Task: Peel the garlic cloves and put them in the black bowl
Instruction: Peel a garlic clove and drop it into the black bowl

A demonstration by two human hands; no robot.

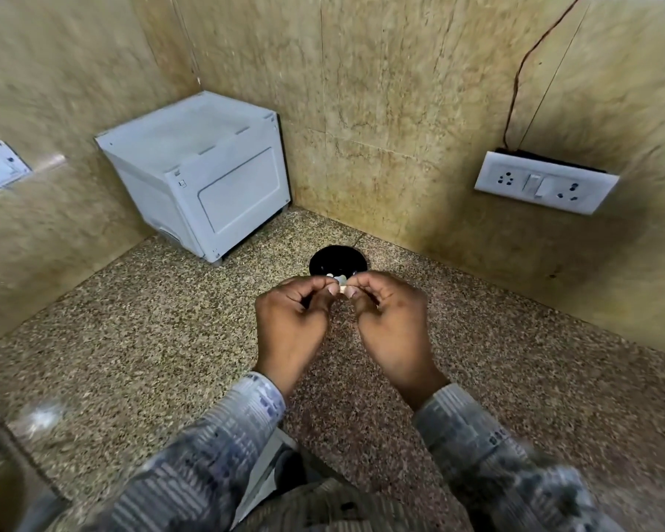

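Garlic clove [341,290]: small, pale tan, pinched between the curled fingertips of the left hand [290,320] and right hand [390,320], above the speckled surface [150,320]. The fingers hide most of it, so I cannot tell whether skin remains. The black bowl [317,263] sits just beyond the hands, towards the far corner. The hands cover its near rim, and a few pale pieces show inside.
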